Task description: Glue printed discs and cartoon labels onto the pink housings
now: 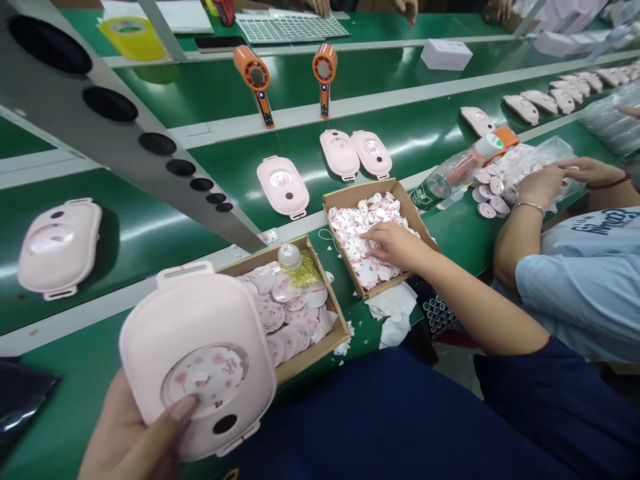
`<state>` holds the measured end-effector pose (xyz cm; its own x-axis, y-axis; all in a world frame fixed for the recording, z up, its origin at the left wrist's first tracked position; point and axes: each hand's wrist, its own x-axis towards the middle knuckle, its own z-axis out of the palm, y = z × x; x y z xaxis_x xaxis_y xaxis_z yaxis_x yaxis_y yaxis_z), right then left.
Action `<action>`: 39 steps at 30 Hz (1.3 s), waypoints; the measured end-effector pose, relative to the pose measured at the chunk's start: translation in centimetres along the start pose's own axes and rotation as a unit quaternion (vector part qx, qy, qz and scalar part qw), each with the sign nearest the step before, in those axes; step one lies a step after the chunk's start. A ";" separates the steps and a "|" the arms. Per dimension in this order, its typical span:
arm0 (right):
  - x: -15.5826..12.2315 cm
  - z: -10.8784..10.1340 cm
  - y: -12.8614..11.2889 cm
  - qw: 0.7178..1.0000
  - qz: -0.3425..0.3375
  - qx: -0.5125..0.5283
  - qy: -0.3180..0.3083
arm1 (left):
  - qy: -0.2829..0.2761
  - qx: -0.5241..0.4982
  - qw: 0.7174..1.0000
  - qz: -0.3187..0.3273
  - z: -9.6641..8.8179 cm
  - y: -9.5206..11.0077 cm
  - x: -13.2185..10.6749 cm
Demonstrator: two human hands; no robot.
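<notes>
My left hand (pixel 133 437) grips a pink rounded plastic case (pixel 197 357) near the bottom left, thumb pressed on its round printed sticker (pixel 205 377). My right hand (pixel 395 245) reaches into a cardboard box (pixel 345 193) full of small pink-and-white pieces, fingers curled over them; what they hold, if anything, is hidden. Between my hands stands a second cardboard box (pixel 320 347) with round pink stickers and a clear dome (pixel 289 255).
Pink cases (pixel 59 247) (pixel 283 185) (pixel 355 153) lie on the green conveyor (pixel 200 87). Two orange hand-held fans (pixel 255 80) (pixel 324 73) stand behind. A grey perforated bar (pixel 115 113) crosses on the left. A co-worker's hands (pixel 543 183) sort pink discs on the right, next to a plastic bottle (pixel 460 167).
</notes>
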<state>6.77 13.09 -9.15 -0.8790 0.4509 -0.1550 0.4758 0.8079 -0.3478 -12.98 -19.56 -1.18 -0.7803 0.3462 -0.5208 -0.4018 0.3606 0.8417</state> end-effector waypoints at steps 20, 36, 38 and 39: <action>0.3 -0.9 -0.2 0.994 0.097 0.045 0.024 | -0.057 -0.043 0.997 -0.036 0.0 -1.2 0.2; 0.9 -1.3 -3.5 0.993 0.087 -0.060 0.045 | -0.136 -0.139 0.981 0.020 -0.1 -2.6 1.2; -0.6 -2.9 -5.9 0.996 0.059 -0.028 0.063 | -0.164 -0.154 0.974 0.022 0.1 -2.9 1.1; -1.5 -3.6 -7.5 0.997 0.026 0.002 0.072 | -0.185 -0.161 0.969 0.020 0.3 -3.0 1.1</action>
<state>4.69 7.73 -2.99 -0.8398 0.5414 -0.0392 0.5195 0.7807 -0.3475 -12.50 -19.94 -4.33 -0.5978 0.6623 -0.4517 -0.5490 0.0723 0.8327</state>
